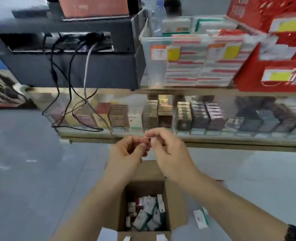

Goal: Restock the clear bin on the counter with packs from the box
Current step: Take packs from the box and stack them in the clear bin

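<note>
An open cardboard box (175, 206) stands on the floor below me, holding several white, green and red packs (148, 214). The clear bin (154, 72) sits on the counter at upper right, stacked with white-and-red packs; its left part shows no packs. My left hand (126, 153) and my right hand (168, 150) are raised together above the box, in front of the glass display case. Both pinch something small and pale between their fingertips (148, 136); blur hides what it is.
A dark register unit (70, 66) with hanging cables stands left of the bin. Red display cartons (274, 49) stand to its right. The glass case (195, 115) below holds rows of packs. One loose pack (201, 219) lies on the grey floor right of the box.
</note>
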